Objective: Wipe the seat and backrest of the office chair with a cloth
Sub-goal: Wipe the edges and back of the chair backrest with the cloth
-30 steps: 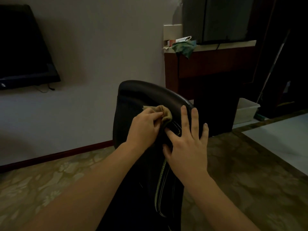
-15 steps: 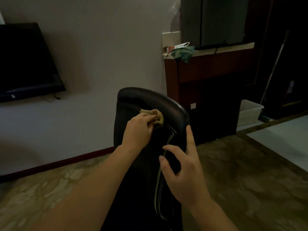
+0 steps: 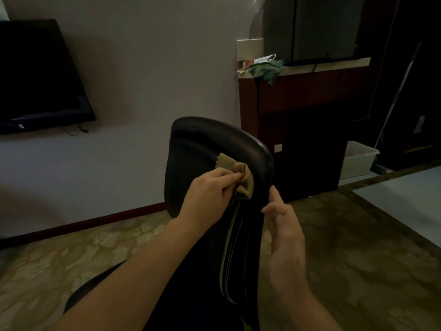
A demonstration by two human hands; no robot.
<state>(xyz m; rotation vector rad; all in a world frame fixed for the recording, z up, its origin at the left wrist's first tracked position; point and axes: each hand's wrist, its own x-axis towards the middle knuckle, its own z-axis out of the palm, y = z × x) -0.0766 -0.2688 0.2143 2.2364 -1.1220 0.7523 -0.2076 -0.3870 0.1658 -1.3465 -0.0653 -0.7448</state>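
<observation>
place: home living room | cues: wall television (image 3: 38,77); patterned carpet (image 3: 358,247); wooden cabinet (image 3: 298,111)

Black office chair (image 3: 202,144), tan cloth (image 3: 241,173), flower-patterned floor (image 3: 71,254).
The chair's backrest is glossy black with pale stitched stripes (image 3: 229,247) down it. The floor is olive-brown with paler blossoms, edged by a dark red skirting (image 3: 95,220) under a grey-white wall (image 3: 155,80). Far left is a black television (image 3: 35,75); far right are a red-brown cabinet (image 3: 310,87), a green rag (image 3: 265,70) and a white bin (image 3: 358,158).
</observation>
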